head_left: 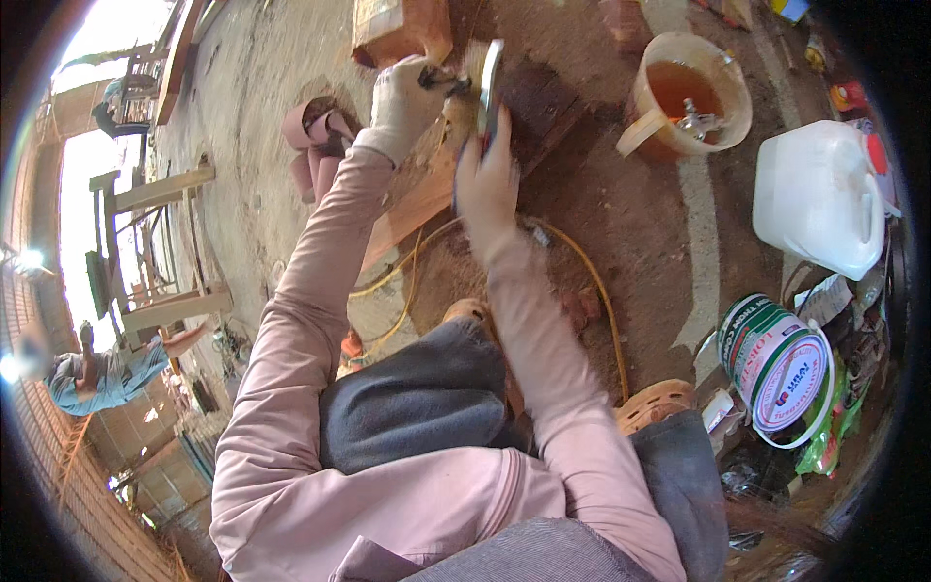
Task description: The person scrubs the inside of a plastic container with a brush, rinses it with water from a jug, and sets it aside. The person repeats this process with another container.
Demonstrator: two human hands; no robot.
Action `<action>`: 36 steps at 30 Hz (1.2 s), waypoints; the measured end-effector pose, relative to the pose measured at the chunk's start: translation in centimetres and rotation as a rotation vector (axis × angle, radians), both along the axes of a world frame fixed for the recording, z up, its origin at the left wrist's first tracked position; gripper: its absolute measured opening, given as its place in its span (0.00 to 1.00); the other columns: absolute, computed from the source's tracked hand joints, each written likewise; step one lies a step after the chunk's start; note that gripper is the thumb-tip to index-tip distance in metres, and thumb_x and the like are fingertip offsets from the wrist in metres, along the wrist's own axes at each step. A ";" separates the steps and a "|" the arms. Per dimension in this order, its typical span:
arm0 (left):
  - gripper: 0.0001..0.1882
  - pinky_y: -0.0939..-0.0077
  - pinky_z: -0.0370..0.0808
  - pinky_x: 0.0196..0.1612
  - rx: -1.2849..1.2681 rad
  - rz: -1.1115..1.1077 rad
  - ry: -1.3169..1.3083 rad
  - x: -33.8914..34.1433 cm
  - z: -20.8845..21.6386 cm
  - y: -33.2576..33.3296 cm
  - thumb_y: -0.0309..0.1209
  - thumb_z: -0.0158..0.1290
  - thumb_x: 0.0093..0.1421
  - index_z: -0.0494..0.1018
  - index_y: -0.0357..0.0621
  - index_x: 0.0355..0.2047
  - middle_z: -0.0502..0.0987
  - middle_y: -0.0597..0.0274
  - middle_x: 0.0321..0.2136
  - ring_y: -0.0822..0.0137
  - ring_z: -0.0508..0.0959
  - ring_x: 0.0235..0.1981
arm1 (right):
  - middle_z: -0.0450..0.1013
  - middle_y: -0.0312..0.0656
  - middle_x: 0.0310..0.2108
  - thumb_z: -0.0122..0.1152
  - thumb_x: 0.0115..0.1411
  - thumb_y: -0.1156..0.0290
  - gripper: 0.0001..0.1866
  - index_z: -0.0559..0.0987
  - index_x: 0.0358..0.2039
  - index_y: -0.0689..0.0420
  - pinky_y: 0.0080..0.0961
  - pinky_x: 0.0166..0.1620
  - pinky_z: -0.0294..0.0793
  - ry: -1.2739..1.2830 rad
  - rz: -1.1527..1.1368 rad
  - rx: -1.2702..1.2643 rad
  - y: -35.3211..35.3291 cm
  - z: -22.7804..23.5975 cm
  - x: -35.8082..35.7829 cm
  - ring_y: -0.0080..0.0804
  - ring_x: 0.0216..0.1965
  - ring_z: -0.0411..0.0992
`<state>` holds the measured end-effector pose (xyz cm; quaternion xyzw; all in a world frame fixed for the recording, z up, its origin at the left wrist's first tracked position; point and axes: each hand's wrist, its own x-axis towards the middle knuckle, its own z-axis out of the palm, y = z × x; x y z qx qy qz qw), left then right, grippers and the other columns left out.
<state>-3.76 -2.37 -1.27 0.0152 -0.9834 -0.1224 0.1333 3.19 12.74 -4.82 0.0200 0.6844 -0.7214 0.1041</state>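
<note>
My left hand [398,112], in a pale glove, is closed around a small dark piece [444,81] whose kind I cannot make out. Just to its right, my right hand [488,184] is blurred by motion. It grips a hand tool [491,78] with a pale, slightly curved edge pointing away from me; its exact kind is unclear. A tan wooden piece [464,121] lies between the two hands, partly hidden. Below it runs a long wooden board [412,215]. Beyond my left hand sits a reddish-brown wooden block [401,27].
Pink sandpaper strips [320,145] lie left of my forearm. A yellow hose [603,291] curves over the dirt. To the right are a pail [640,92] holding brown liquid and a metal fitting, a white jerrycan [813,199] and a paint bucket [761,335]. Another person [107,378] is far left.
</note>
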 end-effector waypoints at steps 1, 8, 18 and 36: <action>0.10 0.64 0.75 0.35 0.076 -0.048 0.034 -0.7 -0.5 0.8 0.33 0.62 0.52 0.80 0.41 0.31 0.80 0.49 0.29 0.49 0.81 0.32 | 0.72 0.61 0.52 0.45 0.70 0.66 0.25 0.60 0.64 0.62 0.41 0.50 0.73 0.064 -0.079 -0.047 -0.9 -1.9 -3.1 0.55 0.48 0.75; 0.11 0.63 0.75 0.33 0.035 -0.002 0.032 -0.1 -0.5 -0.9 0.36 0.63 0.52 0.80 0.41 0.29 0.79 0.48 0.28 0.50 0.81 0.31 | 0.71 0.60 0.54 0.42 0.69 0.65 0.27 0.57 0.66 0.61 0.46 0.53 0.71 0.050 -0.039 0.002 -2.0 -3.0 3.1 0.58 0.52 0.72; 0.11 0.67 0.76 0.36 0.059 0.070 -0.061 0.5 0.0 -0.5 0.36 0.63 0.52 0.81 0.42 0.32 0.81 0.52 0.27 0.56 0.82 0.30 | 0.76 0.61 0.43 0.48 0.67 0.70 0.27 0.59 0.66 0.57 0.47 0.47 0.74 0.233 -0.157 0.057 -1.0 -2.2 3.8 0.59 0.45 0.76; 0.12 0.66 0.76 0.34 0.064 0.094 -0.061 -0.3 -0.4 1.1 0.37 0.63 0.53 0.81 0.42 0.33 0.80 0.50 0.27 0.53 0.82 0.30 | 0.78 0.59 0.33 0.47 0.69 0.64 0.26 0.60 0.66 0.53 0.47 0.34 0.78 0.157 0.061 0.474 2.1 -2.6 2.6 0.56 0.33 0.79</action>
